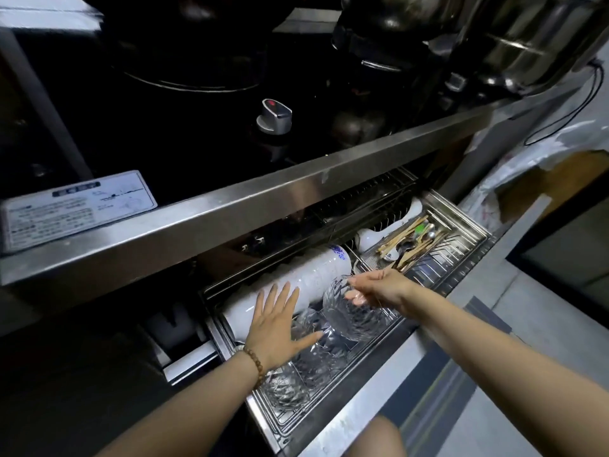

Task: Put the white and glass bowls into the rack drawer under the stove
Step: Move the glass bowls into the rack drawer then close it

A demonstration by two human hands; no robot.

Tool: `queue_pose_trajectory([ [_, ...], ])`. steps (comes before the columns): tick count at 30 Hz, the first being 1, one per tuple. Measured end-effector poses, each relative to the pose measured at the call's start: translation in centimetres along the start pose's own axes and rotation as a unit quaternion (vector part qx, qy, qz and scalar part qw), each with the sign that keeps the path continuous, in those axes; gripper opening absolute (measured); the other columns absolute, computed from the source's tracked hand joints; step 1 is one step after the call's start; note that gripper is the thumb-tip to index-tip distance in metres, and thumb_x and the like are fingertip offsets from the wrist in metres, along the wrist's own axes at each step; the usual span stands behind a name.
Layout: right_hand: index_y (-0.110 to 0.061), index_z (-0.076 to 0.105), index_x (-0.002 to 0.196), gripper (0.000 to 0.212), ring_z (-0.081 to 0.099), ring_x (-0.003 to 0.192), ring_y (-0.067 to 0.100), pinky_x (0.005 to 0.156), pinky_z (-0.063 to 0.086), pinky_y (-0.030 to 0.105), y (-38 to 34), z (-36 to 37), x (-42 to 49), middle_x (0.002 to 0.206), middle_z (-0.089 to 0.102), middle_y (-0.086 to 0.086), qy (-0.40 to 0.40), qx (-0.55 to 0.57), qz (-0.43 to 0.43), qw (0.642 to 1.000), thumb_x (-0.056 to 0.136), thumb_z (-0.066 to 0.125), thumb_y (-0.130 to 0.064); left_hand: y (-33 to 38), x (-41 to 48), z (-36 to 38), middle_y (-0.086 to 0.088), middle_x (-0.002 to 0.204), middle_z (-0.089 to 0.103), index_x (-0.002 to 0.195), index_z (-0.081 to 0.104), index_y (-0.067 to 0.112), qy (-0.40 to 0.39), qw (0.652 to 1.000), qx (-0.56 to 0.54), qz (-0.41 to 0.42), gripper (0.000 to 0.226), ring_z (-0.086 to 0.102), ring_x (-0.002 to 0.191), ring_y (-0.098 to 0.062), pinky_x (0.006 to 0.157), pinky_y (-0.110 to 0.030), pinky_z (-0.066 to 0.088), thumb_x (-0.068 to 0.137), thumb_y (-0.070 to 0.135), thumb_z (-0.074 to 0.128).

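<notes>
The rack drawer (pixel 333 423) under the stove stands pulled out. A long row of white bowls (pixel 313 275) lies on its side along the back of the wire rack. In front of it stand several cut-glass bowls (pixel 316 354) on edge. My left hand (pixel 276 321) is spread flat, fingers apart, over the white row and the glass bowls. My right hand (pixel 379 286) pinches the rim of the rightmost glass bowl (pixel 352 315), which leans upright in the rack.
A cutlery tray (pixel 415 239) with chopsticks and spoons fills the drawer's right end. The steel counter edge (pixel 263 206) overhangs the drawer. On the black stove top sit a knob (pixel 274 117) and pots (pixel 527 37). My knee (pixel 379 440) is below the drawer front.
</notes>
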State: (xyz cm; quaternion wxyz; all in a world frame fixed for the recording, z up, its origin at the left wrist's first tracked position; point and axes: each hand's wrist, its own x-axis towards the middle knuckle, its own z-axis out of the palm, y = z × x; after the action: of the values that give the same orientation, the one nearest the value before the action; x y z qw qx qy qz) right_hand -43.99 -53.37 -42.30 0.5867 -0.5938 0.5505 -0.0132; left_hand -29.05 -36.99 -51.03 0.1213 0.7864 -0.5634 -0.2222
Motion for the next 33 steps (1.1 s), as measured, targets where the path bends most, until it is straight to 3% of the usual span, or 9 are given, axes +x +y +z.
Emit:
queue_pose_trajectory([
  [3,-0.006,0.067,0.110,0.037,0.053,0.049,0.011,0.041,0.043,0.021,0.6,0.2,1.5,0.072,0.065,0.005,-0.017,-0.017,0.039,0.999,0.080,0.071,-0.026,-0.2,0.1,0.6,0.003,0.157,-0.017,0.149,-0.006,0.023,0.017,1.000,0.013,0.000,0.106,-0.023,0.143,-0.016,0.111,-0.036,-0.024,0.070,0.087,0.024],
  [6,-0.005,0.065,0.112,0.032,0.049,0.039,0.007,0.039,0.041,0.019,0.8,0.8,2.7,0.047,0.061,-0.005,-0.055,-0.031,0.073,0.995,0.086,0.064,-0.024,-0.3,0.1,0.9,0.006,0.156,-0.020,0.149,-0.007,0.024,0.016,1.000,0.011,-0.001,0.110,-0.026,0.141,-0.014,0.110,-0.035,-0.025,0.065,0.089,0.022],
  [9,-0.006,0.062,0.110,0.027,0.045,0.031,0.002,0.036,0.039,0.015,0.9,1.7,3.5,0.037,0.055,-0.009,-0.096,-0.054,0.105,0.988,0.093,0.054,-0.025,-0.4,0.1,0.9,0.008,0.153,-0.023,0.149,-0.008,0.025,0.017,1.000,0.011,-0.001,0.110,-0.031,0.137,-0.012,0.108,-0.034,-0.027,0.065,0.090,0.023],
  [12,-0.012,0.061,0.085,0.023,0.045,0.030,0.001,0.034,0.039,0.013,1.0,2.3,4.1,0.038,0.056,-0.009,-0.137,-0.059,0.118,0.982,0.097,0.047,-0.027,-0.4,0.2,1.0,0.012,0.145,-0.030,0.148,-0.011,0.026,0.017,1.000,0.010,-0.002,0.110,-0.036,0.132,-0.010,0.105,-0.032,-0.029,0.065,0.090,0.023],
  [14,-0.014,0.060,0.079,0.025,0.048,0.030,0.002,0.034,0.041,0.014,0.9,2.5,4.4,0.041,0.059,-0.008,-0.140,-0.056,0.121,0.981,0.097,0.047,-0.026,-0.4,0.3,1.1,0.012,0.143,-0.033,0.148,-0.012,0.027,0.015,1.000,0.012,-0.003,0.110,-0.037,0.131,-0.010,0.104,-0.032,-0.030,0.064,0.091,0.021],
  [19,-0.014,0.063,0.078,0.025,0.050,0.038,0.005,0.037,0.043,0.018,1.4,1.9,5.1,0.054,0.061,-0.002,-0.136,-0.056,0.123,0.981,0.095,0.050,-0.027,-0.4,0.2,1.1,0.012,0.143,-0.033,0.147,-0.014,0.028,0.016,1.000,0.010,-0.003,0.111,-0.037,0.132,-0.010,0.106,-0.033,-0.029,0.062,0.092,0.018],
  [23,-0.009,0.062,0.083,0.025,0.044,0.049,0.008,0.048,0.036,0.020,1.4,1.9,5.6,0.060,0.054,-0.001,-0.155,-0.068,0.129,0.977,0.096,0.049,-0.027,-0.4,0.2,1.1,0.012,0.144,-0.033,0.147,-0.013,0.028,0.017,1.000,0.010,-0.003,0.111,-0.036,0.132,-0.010,0.107,-0.034,-0.028,0.062,0.092,0.018],
  [29,-0.013,0.060,0.079,0.027,0.046,0.044,0.002,0.039,0.037,0.013,1.7,3.5,5.2,0.055,0.058,-0.005,-0.197,-0.070,0.137,0.968,0.098,0.044,-0.026,-0.6,0.2,1.3,0.014,0.144,-0.033,0.147,-0.012,0.030,0.019,1.000,0.000,0.000,0.110,-0.036,0.134,-0.009,0.106,-0.032,-0.030,0.063,0.092,0.021],
  [33,-0.011,0.061,0.080,0.026,0.055,0.055,0.004,0.054,0.043,0.017,1.8,3.2,5.1,0.059,0.065,-0.005,-0.202,-0.092,0.125,0.967,0.097,0.046,-0.025,-0.6,0.3,1.4,0.014,0.144,-0.033,0.147,-0.013,0.030,0.016,1.000,0.005,-0.001,0.112,-0.037,0.133,-0.010,0.105,-0.033,-0.030,0.060,0.093,0.017],
])
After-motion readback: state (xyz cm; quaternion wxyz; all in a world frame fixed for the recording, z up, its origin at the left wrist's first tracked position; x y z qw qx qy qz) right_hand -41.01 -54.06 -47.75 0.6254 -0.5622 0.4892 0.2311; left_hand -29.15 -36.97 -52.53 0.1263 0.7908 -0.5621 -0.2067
